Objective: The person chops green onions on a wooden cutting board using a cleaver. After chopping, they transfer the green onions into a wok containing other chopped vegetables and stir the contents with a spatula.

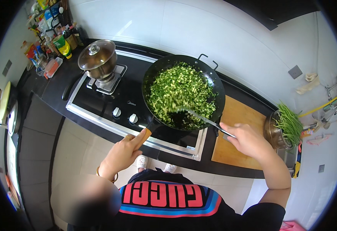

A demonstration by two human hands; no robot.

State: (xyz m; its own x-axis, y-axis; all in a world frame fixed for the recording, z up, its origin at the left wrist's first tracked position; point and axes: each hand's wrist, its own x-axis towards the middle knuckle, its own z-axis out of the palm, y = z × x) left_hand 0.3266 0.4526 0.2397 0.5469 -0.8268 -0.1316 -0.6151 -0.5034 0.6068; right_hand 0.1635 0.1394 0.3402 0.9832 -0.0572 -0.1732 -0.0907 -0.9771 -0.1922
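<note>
A large black wok [217, 92] sits on the right side of the gas stove, filled with finely chopped green leaves mixed with pale yellow bits [182, 82]. My left hand [123, 153] is closed around the wok's wooden-coloured handle [147, 133] at the stove's front edge. From the right, my right hand [247, 139] grips a long-handled spatula [205, 118]. Its far end reaches into the chopped greens, which cover it. Some of the greens around that end are smeared by motion.
A lidded steel pot [98, 68] stands on the left burner, its dark handle jutting over the front-left corner. Right of the wok lies a wooden cutting board [241, 133], with a metal pot [273, 133] of long green stalks [289, 123] beyond. Bottles [70, 36] crowd the back-left corner.
</note>
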